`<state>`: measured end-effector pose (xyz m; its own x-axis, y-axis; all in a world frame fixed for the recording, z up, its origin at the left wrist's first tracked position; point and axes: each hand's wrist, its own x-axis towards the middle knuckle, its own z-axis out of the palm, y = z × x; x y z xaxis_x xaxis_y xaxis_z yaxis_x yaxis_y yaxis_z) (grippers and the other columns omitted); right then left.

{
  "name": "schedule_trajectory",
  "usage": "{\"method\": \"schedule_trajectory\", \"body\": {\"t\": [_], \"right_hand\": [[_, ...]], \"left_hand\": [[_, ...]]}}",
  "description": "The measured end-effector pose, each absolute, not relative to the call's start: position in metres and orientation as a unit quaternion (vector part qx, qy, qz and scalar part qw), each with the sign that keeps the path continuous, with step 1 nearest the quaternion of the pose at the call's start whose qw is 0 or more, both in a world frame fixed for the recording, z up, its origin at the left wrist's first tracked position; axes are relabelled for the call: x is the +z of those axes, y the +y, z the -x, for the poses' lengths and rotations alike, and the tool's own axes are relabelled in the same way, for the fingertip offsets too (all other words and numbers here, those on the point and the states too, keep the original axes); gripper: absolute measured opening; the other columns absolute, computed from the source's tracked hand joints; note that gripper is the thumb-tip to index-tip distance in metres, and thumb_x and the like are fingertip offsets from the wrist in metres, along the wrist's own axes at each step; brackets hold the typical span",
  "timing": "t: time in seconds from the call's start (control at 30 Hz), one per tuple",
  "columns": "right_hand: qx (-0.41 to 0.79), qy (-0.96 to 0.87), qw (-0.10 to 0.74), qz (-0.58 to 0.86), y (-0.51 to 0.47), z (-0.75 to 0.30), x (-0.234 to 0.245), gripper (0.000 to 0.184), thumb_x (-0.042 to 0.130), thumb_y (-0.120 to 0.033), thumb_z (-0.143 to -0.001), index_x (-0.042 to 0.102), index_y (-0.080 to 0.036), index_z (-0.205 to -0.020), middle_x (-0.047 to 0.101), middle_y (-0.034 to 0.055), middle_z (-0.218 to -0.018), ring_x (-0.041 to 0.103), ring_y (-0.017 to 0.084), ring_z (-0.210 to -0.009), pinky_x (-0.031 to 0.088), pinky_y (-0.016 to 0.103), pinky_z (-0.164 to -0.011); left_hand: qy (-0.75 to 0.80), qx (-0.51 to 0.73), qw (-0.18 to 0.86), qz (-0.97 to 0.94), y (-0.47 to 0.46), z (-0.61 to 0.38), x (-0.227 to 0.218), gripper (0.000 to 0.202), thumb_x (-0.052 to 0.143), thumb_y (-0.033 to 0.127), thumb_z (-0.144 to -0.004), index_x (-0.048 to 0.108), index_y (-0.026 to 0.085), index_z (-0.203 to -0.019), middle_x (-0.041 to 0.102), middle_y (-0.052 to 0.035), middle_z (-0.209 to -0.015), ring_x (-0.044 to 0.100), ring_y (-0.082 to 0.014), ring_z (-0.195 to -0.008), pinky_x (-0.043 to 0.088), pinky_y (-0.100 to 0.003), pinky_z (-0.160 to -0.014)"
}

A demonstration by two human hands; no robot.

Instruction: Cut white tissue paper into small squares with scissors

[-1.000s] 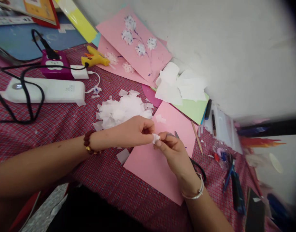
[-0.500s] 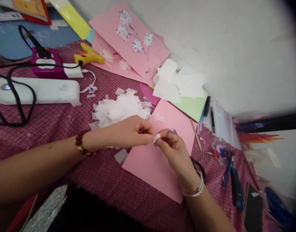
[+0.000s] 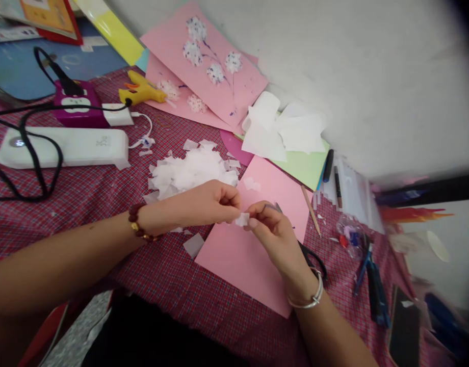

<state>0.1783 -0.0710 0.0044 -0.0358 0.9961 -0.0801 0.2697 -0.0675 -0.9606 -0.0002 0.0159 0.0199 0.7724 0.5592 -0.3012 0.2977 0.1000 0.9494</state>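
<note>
Between the fingertips of both hands is a small piece of white paper (image 3: 242,219). My left hand (image 3: 207,203) pinches its left side, and my right hand (image 3: 272,229) pinches its right side. Both hands are above a pink sheet of paper (image 3: 244,270) on the checked cloth. A heap of white paper pieces (image 3: 194,171) lies just beyond my left hand, and a few loose pieces (image 3: 252,184) rest on the pink sheet. Black-handled scissors (image 3: 314,260) lie partly hidden under my right hand.
Pink cards with white flowers (image 3: 215,61) lean at the back near white paper scraps (image 3: 301,130). A yellow glue gun (image 3: 140,90), a purple socket block (image 3: 79,109) and a white power bank (image 3: 74,148) with black cable are at left. A wooden stick (image 3: 311,211) and pens (image 3: 328,165) lie right.
The white paper piece, earlier small and folded-looking at my right fingertips, now shows flatter and wider between both hands. My left fingers have shifted slightly left.
</note>
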Motion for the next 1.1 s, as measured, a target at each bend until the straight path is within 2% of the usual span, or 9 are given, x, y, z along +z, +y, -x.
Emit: {"method": "schedule_trajectory", "body": {"t": [0.13, 0.37, 0.53, 0.67, 0.77, 0.93, 1.1], "right_hand": [[0.47, -0.541, 0.401, 0.571, -0.069, -0.176, 0.0, 0.007, 0.062, -0.023, -0.083, 0.059, -0.021, -0.077, 0.053, -0.0017, -0.075, 0.048, 0.014, -0.069, 0.038, 0.029, -0.064], [0.471, -0.534, 0.402, 0.576, -0.069, -0.177, -0.002, 0.009, 0.059, -0.022, -0.084, 0.059, -0.021, -0.075, 0.052, -0.0031, -0.07, 0.047, 0.013, -0.065, 0.036, 0.028, -0.062], [0.479, -0.529, 0.395, 0.578, -0.069, -0.175, 0.001, 0.01, 0.06, -0.024, -0.082, 0.057, -0.021, -0.074, 0.051, -0.003, -0.07, 0.046, 0.013, -0.063, 0.035, 0.028, -0.06], [0.486, -0.53, 0.387, 0.578, -0.068, -0.173, 0.003, 0.014, 0.059, -0.025, -0.082, 0.055, -0.021, -0.069, 0.049, -0.0035, -0.068, 0.044, 0.013, -0.061, 0.035, 0.028, -0.058], [0.485, -0.534, 0.387, 0.575, -0.068, -0.172, 0.003, 0.015, 0.061, -0.024, -0.08, 0.055, -0.021, -0.068, 0.048, -0.0037, -0.067, 0.044, 0.013, -0.062, 0.037, 0.028, -0.06], [0.543, -0.508, 0.427, 0.514, -0.069, -0.175, -0.001, 0.004, 0.062, -0.018, -0.08, 0.062, -0.022, -0.078, 0.055, -0.0028, -0.072, 0.051, 0.014, -0.069, 0.043, 0.028, -0.067], [0.534, -0.496, 0.437, 0.527, -0.068, -0.176, -0.005, 0.009, 0.063, -0.027, -0.085, 0.063, -0.021, -0.077, 0.055, -0.0025, -0.069, 0.051, 0.013, -0.065, 0.044, 0.027, -0.065]], "left_hand": [[0.326, 0.117, 0.676, -0.651, 0.014, -0.002, 0.022, 0.009, 0.058, 0.022, -0.075, 0.055, 0.016, -0.069, 0.043, 0.0076, -0.054, 0.033, -0.0044, -0.044, 0.022, -0.018, -0.041], [0.357, 0.065, 0.665, -0.653, 0.013, -0.001, 0.028, 0.015, 0.055, 0.027, -0.079, 0.059, 0.016, -0.069, 0.046, 0.0061, -0.052, 0.034, -0.0056, -0.042, 0.02, -0.02, -0.038], [0.324, 0.118, 0.667, -0.66, 0.014, -0.003, 0.02, 0.009, 0.057, 0.021, -0.077, 0.058, 0.016, -0.07, 0.045, 0.0067, -0.055, 0.034, -0.0045, -0.045, 0.023, -0.019, -0.042], [0.322, 0.178, 0.656, -0.659, 0.014, -0.007, 0.017, 0.016, 0.062, 0.028, -0.079, 0.057, 0.016, -0.072, 0.048, 0.0062, -0.058, 0.039, -0.0051, -0.049, 0.027, -0.018, -0.045], [0.314, 0.169, 0.666, -0.655, 0.012, -0.009, 0.016, 0.014, 0.066, 0.026, -0.076, 0.057, 0.015, -0.073, 0.051, 0.0058, -0.059, 0.042, -0.0054, -0.05, 0.031, -0.018, -0.046], [0.314, 0.19, 0.721, -0.588, 0.009, -0.009, 0.015, 0.016, 0.063, 0.026, -0.08, 0.053, 0.016, -0.073, 0.051, 0.0061, -0.057, 0.046, -0.0057, -0.049, 0.035, -0.018, -0.046], [0.327, 0.221, 0.677, -0.621, 0.009, -0.012, 0.009, 0.013, 0.063, 0.025, -0.079, 0.054, 0.017, -0.075, 0.052, 0.0057, -0.061, 0.047, -0.0068, -0.052, 0.036, -0.019, -0.049]]}}
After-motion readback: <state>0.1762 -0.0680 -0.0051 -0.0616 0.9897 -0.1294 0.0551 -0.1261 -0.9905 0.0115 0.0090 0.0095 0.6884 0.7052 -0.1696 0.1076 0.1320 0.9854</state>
